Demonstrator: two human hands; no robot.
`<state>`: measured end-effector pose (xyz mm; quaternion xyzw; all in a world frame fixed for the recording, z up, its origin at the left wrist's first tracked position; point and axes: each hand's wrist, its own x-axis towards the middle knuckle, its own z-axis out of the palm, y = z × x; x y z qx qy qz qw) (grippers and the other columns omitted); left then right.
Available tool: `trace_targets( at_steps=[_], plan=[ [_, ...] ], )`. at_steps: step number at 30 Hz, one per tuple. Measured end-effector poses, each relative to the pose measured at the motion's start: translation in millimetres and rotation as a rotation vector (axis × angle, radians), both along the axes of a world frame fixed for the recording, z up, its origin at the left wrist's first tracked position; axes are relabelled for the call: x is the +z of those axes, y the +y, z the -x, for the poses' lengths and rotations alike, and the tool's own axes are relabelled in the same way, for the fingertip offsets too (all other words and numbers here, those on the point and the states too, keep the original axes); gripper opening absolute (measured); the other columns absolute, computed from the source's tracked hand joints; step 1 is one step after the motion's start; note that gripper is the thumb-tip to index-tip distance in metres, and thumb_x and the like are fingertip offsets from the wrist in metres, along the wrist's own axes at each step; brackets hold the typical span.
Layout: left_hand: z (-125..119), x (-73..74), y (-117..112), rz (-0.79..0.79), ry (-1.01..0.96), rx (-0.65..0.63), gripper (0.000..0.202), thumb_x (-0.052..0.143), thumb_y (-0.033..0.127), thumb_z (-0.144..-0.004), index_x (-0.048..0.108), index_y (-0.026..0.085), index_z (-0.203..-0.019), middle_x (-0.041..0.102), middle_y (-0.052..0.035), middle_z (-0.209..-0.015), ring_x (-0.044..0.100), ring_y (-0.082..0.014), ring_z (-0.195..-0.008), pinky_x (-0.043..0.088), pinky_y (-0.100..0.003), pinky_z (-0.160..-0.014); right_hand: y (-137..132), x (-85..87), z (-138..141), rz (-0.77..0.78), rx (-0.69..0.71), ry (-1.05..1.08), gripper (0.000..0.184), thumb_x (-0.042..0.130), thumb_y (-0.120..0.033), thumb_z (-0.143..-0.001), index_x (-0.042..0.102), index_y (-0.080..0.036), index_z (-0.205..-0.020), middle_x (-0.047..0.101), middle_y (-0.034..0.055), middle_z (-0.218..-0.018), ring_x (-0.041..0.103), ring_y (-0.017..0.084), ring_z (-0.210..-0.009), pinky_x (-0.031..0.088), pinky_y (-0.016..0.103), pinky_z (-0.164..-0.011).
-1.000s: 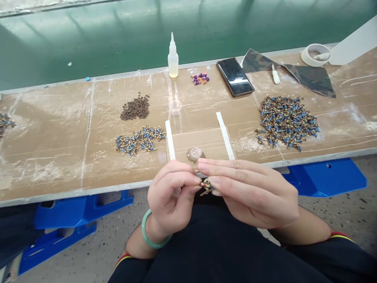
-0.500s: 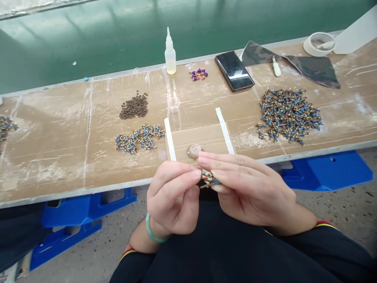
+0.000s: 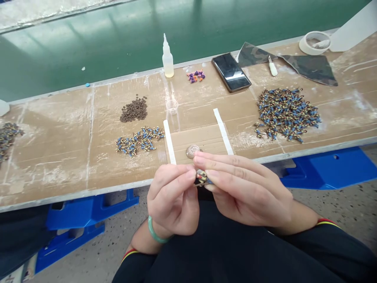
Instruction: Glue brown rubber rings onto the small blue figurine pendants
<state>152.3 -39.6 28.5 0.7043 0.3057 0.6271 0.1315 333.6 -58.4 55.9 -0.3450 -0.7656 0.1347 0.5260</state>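
In front of my body, a tiny painted figurine (image 3: 202, 178) in blue, yellow and red is pinched between both hands. My left hand (image 3: 173, 200), with a green bangle at the wrist, closes thumb and fingers on its left end. Fingers of my right hand (image 3: 250, 188) are pressed together around its right side and hide much of it. Just beyond the fingertips, a small round shiny piece (image 3: 193, 151) lies on a cardboard pad (image 3: 194, 135). To the left are a heap of similar figurines (image 3: 138, 140) and a pile of small brown discs (image 3: 134, 109).
A bigger figurine heap (image 3: 285, 114) is at right. Farther back stand a dropper bottle (image 3: 168, 63), a clear little cup (image 3: 172, 106), purple-orange pieces (image 3: 196, 76), a phone (image 3: 231, 72), a small white-handled tool (image 3: 272, 67) and a tape roll (image 3: 314, 43). Blue stools (image 3: 332, 169) sit below the table edge.
The view has shifted slightly. Both hands keep their pinch on the figurine, which is turned a little and covered more by the right fingers.
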Motion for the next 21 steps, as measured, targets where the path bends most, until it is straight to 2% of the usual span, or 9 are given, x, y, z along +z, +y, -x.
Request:
trace_targets(
  at_steps=[3,5,7,10,14,18,21],
  plan=[
    [-4.2,2.1,1.6,0.007,-0.005,-0.109,0.033,0.064,0.017,-0.099,0.074,0.018,-0.131,0.078,-0.0074,-0.109,0.075,-0.0189,-0.095,0.062,-0.031,-0.080,5.2,-10.1,7.4,-0.072,-0.034,0.101,0.038,0.078,-0.012,-0.096,0.074,-0.028,-0.131,0.078,0.0050,-0.132,0.078,0.027,-0.120,0.072,0.041,-0.104],
    [-10.4,1.8,2.0,0.075,-0.076,-0.215,0.037,0.065,0.024,-0.101,0.073,0.017,-0.136,0.077,-0.0082,-0.112,0.074,-0.0182,-0.095,0.062,-0.029,-0.080,9.8,-16.8,15.3,-0.131,-0.066,0.217,0.040,0.072,-0.009,-0.100,0.072,-0.023,-0.137,0.078,0.0081,-0.131,0.078,0.024,-0.120,0.071,0.036,-0.105],
    [-18.4,0.5,1.4,0.184,-0.221,-0.313,0.043,0.066,0.033,-0.103,0.069,0.021,-0.144,0.076,-0.0075,-0.114,0.071,-0.0161,-0.089,0.062,-0.027,-0.075,12.7,-20.1,23.9,-0.143,-0.087,0.329,0.041,0.066,-0.006,-0.102,0.070,-0.020,-0.141,0.077,0.0096,-0.132,0.077,0.022,-0.122,0.070,0.031,-0.105],
    [-28.7,-1.6,-0.6,0.317,-0.386,-0.390,0.052,0.069,0.039,-0.104,0.062,0.028,-0.155,0.075,-0.0050,-0.115,0.065,-0.0129,-0.080,0.061,-0.025,-0.070,11.5,-18.5,35.0,-0.052,-0.098,0.476,0.039,0.065,-0.006,-0.104,0.071,-0.023,-0.138,0.076,0.0051,-0.136,0.077,0.016,-0.121,0.070,0.024,-0.099],
    [-32.0,-5.0,-3.6,0.351,-0.387,-0.406,0.056,0.071,0.037,-0.103,0.060,0.032,-0.158,0.075,-0.0046,-0.115,0.065,-0.0138,-0.084,0.062,-0.024,-0.073,5.8,-14.0,43.5,0.095,-0.206,0.557,0.028,0.070,-0.011,-0.104,0.075,-0.027,-0.127,0.081,0.0013,-0.125,0.082,0.015,-0.103,0.071,0.023,-0.084],
    [-28.8,-10.8,-7.7,0.374,-0.357,-0.350,0.052,0.067,0.036,-0.105,0.062,0.033,-0.157,0.074,-0.0083,-0.120,0.070,-0.0188,-0.099,0.065,-0.029,-0.085,3.7,-12.0,45.3,0.094,-0.226,0.510,0.027,0.072,-0.011,-0.102,0.075,-0.027,-0.124,0.081,0.0015,-0.122,0.081,0.018,-0.111,0.071,0.027,-0.094],
    [-28.0,-13.2,-10.6,0.400,-0.345,-0.329,0.052,0.067,0.034,-0.105,0.062,0.033,-0.157,0.074,-0.0086,-0.124,0.072,-0.0194,-0.106,0.064,-0.029,-0.093,3.9,-9.5,45.1,0.115,-0.217,0.504,0.026,0.070,-0.008,-0.102,0.074,-0.026,-0.120,0.082,0.0009,-0.120,0.081,0.017,-0.110,0.070,0.027,-0.096]
  ],
)
